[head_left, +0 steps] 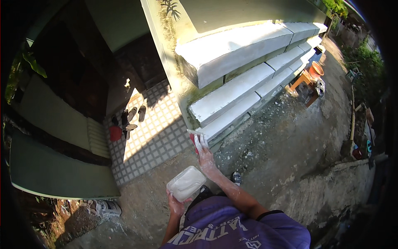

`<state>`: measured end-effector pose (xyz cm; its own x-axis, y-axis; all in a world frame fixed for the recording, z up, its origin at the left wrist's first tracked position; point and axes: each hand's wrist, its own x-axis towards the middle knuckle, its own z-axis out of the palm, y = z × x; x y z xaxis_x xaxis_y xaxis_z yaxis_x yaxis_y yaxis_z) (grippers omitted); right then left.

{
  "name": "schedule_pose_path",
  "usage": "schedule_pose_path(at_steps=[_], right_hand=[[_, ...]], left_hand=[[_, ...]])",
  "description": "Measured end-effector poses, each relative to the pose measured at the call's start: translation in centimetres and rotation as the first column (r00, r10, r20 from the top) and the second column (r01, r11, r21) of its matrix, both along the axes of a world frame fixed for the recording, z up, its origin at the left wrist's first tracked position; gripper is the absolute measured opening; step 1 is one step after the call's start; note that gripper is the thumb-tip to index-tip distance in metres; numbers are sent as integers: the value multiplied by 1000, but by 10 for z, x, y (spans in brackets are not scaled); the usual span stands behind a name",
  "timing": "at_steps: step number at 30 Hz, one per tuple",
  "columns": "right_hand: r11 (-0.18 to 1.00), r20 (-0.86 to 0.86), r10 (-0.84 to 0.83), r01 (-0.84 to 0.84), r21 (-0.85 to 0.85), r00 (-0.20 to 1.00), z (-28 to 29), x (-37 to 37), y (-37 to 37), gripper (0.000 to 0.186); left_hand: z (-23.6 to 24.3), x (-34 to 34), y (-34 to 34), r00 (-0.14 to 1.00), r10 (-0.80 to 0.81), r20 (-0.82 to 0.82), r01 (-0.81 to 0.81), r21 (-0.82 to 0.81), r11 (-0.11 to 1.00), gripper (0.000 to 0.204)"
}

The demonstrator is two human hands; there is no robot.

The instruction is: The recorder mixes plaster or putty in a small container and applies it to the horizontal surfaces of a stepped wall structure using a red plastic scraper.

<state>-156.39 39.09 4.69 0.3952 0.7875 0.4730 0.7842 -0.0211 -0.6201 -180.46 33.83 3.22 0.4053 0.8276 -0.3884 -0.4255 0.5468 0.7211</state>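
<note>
At centre frame, the right hand (202, 146) grips a red-handled brush (195, 137) against rough white-painted steps (232, 97); the left hand's (175, 205) curled fingers hold a paint-caked tub (186, 183), its contents unclear.

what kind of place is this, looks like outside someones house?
Likely the yard outside a house entrance: white-coated steps rise from rough ground, sandals lie on a tiled porch, and the right hand holds a brush at the lowest step.
</note>
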Motion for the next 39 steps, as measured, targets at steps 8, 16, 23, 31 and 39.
schedule_pose_path(at_steps=[8,16,23,31,39], right_hand=[[981,-367,-121,168,99,922,8,39,-10,77],[989,-298,-47,87,120,953,-1,6,12,66],[956,-507,-164,262,128,846,11,30,-23,48],[973,-367,-223,229,-29,903,-9,17,31,58],[954,-221,9,58,294,975,-26,14,-16,52]], left_hand=[[-20,-9,0,1000,-18,21,19,-47,999,49],[-29,-9,-9,996,-26,90,28,-26,999,50],[-19,-14,-17,999,41,22,-41,-23,999,51],[-15,-17,-20,999,46,20,-46,0,999,53],[-17,-19,-28,996,89,3,-88,-41,995,53]])
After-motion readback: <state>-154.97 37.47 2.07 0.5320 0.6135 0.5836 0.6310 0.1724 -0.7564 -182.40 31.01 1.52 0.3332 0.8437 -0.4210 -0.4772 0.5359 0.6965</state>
